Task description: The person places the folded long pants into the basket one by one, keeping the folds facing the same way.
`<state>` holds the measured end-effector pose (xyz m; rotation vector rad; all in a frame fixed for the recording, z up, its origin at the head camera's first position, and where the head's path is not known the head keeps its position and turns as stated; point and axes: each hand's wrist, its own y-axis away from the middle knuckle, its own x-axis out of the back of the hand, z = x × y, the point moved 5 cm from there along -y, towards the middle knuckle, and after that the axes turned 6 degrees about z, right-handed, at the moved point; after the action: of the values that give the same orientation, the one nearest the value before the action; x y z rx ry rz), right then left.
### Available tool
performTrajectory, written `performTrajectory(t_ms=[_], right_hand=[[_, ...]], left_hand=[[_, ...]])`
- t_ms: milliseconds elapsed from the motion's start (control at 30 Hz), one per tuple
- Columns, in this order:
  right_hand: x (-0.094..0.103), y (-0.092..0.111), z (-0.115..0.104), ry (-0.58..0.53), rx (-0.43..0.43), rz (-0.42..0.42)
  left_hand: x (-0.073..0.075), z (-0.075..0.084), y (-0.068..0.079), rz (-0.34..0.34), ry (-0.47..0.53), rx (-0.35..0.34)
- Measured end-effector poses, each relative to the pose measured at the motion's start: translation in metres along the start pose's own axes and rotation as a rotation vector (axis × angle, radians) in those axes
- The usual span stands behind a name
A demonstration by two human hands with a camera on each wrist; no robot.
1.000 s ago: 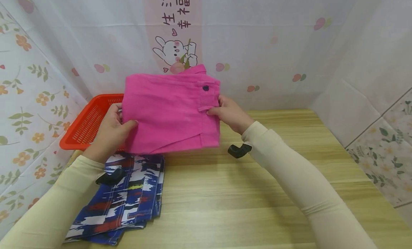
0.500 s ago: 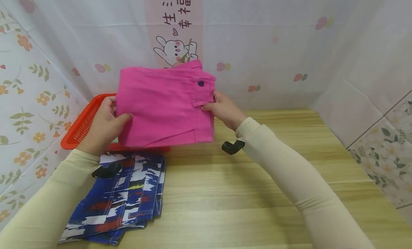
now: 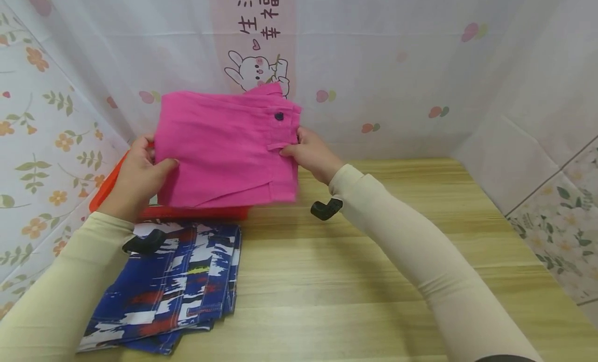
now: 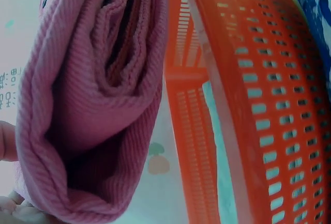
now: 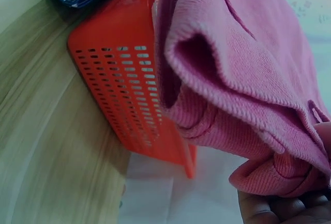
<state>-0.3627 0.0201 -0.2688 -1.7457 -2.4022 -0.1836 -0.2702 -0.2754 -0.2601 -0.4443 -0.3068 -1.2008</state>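
Observation:
A folded pair of pink trousers [image 3: 219, 149], with a dark button at the waistband, is held up between both hands. My left hand [image 3: 142, 175] grips the folded left end, thumb on the front face. At the waistband end my right hand [image 3: 313, 153] pinches the cloth near a belt loop. In the left wrist view the layered fold of the pink trousers [image 4: 93, 105] fills the near side. Behind and below them stands a red-orange plastic basket [image 5: 114, 79], largely covered by the trousers in the head view. Something pale green [image 4: 222, 162] shows inside the basket.
Folded blue, white and red patterned garment [image 3: 177, 284] lies on the wooden table [image 3: 336, 279] in front of the basket. A printed curtain [image 3: 383, 66] hangs behind the table, and a flowered one [image 3: 42, 144] borders the left side.
Both hands have carried the pink trousers left and slightly up, so they cover more of the basket. The patterned garment has stayed in place.

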Motion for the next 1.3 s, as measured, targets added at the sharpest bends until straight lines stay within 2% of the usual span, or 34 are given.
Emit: performTrajectory(t_ms=[333,533,833,1167,1300], right_hand=[[-0.02,-0.015,-0.005,-0.016,-0.01,0.013],[-0.036,-0.024,-0.003,-0.018,-0.043,0.027],[-0.049,-0.031,0.002,-0.01,-0.051,0.084],[-0.067,-0.038,0.004,0.014,-0.042,0.073],[-0.072,-0.04,0.007,0.036,-0.052,0.07]], left_hand=[[0.014,-0.005,-0.007,0.054,0.012,-0.023],[0.024,-0.018,-0.015,0.077,-0.027,0.0],[0.032,-0.024,-0.024,0.059,-0.129,0.024],[0.045,-0.033,-0.031,0.089,-0.212,0.029],[0.048,-0.04,-0.031,0.078,-0.202,0.043]])
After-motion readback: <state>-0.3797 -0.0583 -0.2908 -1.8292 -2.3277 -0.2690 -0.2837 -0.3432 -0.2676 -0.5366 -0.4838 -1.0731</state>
